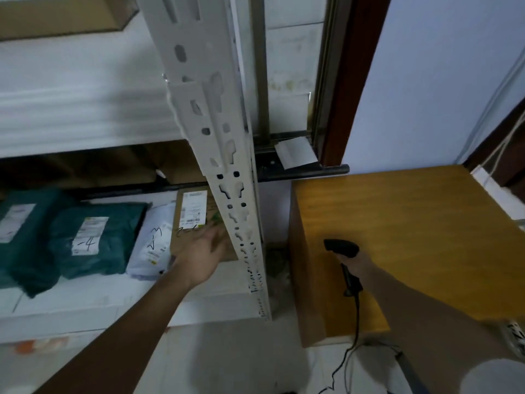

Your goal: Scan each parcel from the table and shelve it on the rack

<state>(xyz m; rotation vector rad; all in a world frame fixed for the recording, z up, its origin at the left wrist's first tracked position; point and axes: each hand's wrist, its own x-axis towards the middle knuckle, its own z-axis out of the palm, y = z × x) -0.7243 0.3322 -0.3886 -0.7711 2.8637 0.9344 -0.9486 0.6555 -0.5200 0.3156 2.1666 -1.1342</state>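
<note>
A flat brown cardboard parcel [196, 214] with a white label lies on the rack's lower shelf [85, 305], beside the white upright post [216, 143]. My left hand [203, 255] rests on its near end, fingers spread and blurred. To its left lie a white poly parcel [154, 245] marked 2-3 and two dark green poly parcels [93, 240], [20, 231]. My right hand [355, 261] grips a black barcode scanner [345, 258] over the wooden table [426, 237], its cable hanging to the floor.
The rack's upper shelf [71, 115] carries a cardboard box [62, 15]. A dark pipe [306, 170] and window frame run behind the table. A white wall stands to the right, tiled floor below.
</note>
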